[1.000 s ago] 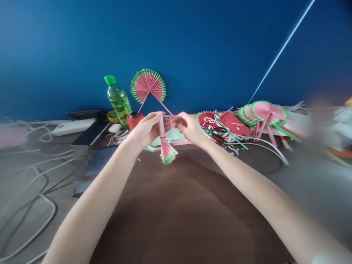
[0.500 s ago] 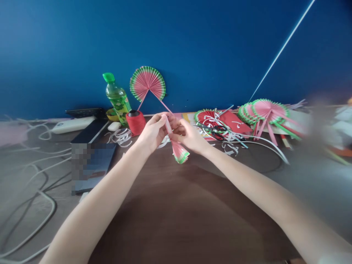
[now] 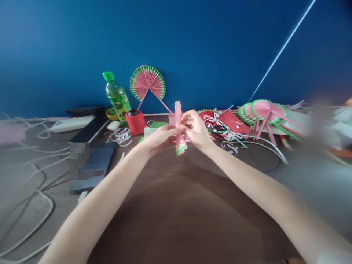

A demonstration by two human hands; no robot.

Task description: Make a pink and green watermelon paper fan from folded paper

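A folded pink and green paper fan (image 3: 180,145) stands nearly upright in front of me, pleats closed into a narrow bundle that flares a little at its green-tipped lower end. My right hand (image 3: 194,128) pinches it around the middle with thumb and fingers. From the other side my left hand (image 3: 162,137) grips the same fan, its fingertips partly hidden behind the paper. Behind my hands an opened round paper fan (image 3: 147,83) leans on the blue wall. A red thread spool (image 3: 135,122) stands to the left of my left hand.
A green-capped bottle (image 3: 117,97) stands behind the spool. White paper scraps (image 3: 121,136) lie nearby. At right are scissors (image 3: 218,132), a red sheet (image 3: 233,121) and several finished fans (image 3: 266,112). A dark pixelated device (image 3: 95,167) and cables (image 3: 49,205) lie at left.
The held fan has turned from a slant to nearly upright, and its top now shows above my hands. My left hand has shifted lower on it; green paper beside the spool has come into view.
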